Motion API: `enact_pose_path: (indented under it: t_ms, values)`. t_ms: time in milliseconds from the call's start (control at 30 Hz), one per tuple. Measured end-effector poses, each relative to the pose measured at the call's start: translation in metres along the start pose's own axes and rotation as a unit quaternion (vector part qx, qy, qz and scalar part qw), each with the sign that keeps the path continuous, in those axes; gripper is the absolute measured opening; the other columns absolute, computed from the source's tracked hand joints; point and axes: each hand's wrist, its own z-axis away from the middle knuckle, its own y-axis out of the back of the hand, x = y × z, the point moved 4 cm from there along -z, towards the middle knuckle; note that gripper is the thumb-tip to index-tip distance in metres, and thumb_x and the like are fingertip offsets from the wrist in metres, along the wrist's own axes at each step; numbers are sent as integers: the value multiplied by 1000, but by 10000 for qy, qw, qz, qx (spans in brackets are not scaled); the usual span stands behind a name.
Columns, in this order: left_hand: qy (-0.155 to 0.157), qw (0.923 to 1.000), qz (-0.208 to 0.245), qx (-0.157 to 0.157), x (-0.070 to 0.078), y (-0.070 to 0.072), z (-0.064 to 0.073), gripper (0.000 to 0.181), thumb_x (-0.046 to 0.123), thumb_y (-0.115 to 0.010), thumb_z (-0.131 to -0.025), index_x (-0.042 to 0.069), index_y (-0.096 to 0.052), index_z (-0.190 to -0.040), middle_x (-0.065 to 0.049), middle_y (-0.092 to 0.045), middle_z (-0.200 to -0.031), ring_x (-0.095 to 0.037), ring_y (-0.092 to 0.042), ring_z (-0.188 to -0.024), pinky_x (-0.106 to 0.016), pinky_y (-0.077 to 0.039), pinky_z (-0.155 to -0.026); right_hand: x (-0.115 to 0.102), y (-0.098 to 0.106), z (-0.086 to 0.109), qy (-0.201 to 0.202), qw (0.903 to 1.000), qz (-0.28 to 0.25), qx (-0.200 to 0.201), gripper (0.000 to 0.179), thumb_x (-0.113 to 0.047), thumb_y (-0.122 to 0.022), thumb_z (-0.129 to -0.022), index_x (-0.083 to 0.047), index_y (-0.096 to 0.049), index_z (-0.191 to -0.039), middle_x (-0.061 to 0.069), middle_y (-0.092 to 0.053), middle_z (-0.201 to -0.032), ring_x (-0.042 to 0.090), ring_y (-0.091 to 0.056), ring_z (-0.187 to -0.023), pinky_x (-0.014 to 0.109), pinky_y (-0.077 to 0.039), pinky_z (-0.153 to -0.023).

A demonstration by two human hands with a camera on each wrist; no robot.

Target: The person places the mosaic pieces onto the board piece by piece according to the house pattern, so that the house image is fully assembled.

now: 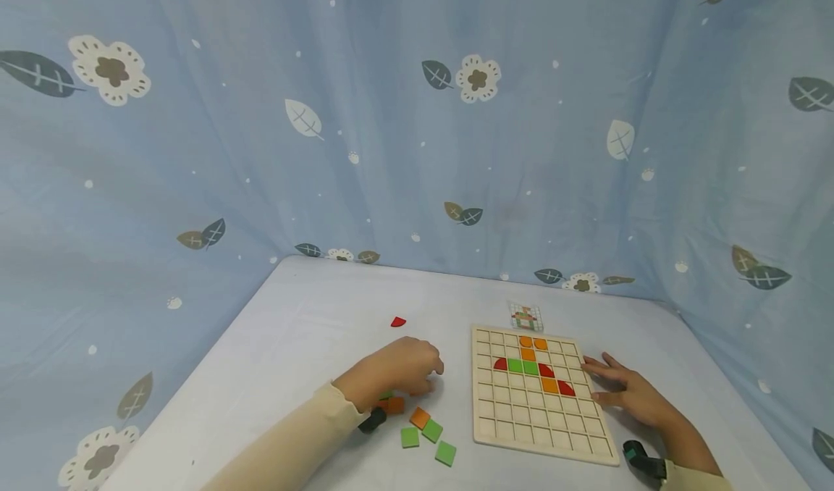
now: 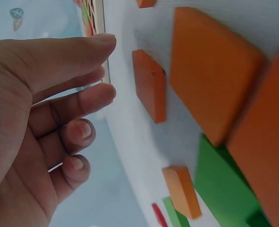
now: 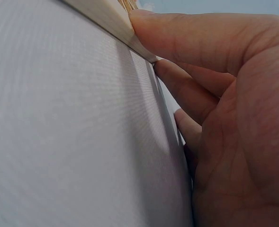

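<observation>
My left hand (image 1: 404,364) hovers left of the wooden grid board (image 1: 521,413), fingers loosely bent. In the left wrist view its thumb and fingertips stand apart with nothing between them, and an orange square tile (image 2: 148,85) lies just beyond. Under and beside that wrist are loose green tiles (image 1: 410,437) and orange tiles (image 1: 420,418), some partly hidden. My right hand (image 1: 632,393) lies at the board's right edge, its thumb touching the side (image 3: 113,19). On the board sit orange round pieces (image 1: 525,342), orange squares (image 1: 550,385), green squares (image 1: 531,368) and red quarter-circles (image 1: 566,388).
A small card with a coloured grid picture (image 1: 525,317) lies behind the board. One red quarter-circle piece (image 1: 398,322) is alone on the white table (image 1: 313,288), beyond the left hand. A blue patterned curtain (image 1: 391,150) stands around the table's back and sides.
</observation>
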Motion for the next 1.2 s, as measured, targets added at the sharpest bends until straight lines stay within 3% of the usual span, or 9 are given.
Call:
enact_pose_path:
  t_ms: [600,1200]
  values:
    - [-137,9998,-6,118,-13,-5,23,18,30,-76,-85,23,-76,-101,14,-55,-79,-6,-48,-70,-21,-44,-67,3,2,4,99,9998,-163,65,69,-30,-79,-74,-2,-58,-134,26,-29,-150,53,-5,-139,78,-7,-96]
    - [-165,9997,81,158,-20,-11,28,10,26,-74,-86,25,-74,-96,16,-50,-76,-5,-47,-70,-22,-43,-67,6,0,-2,16,10000,-44,35,71,-34,-80,-74,-4,-58,-134,28,-26,-151,54,-7,-139,77,-8,-97]
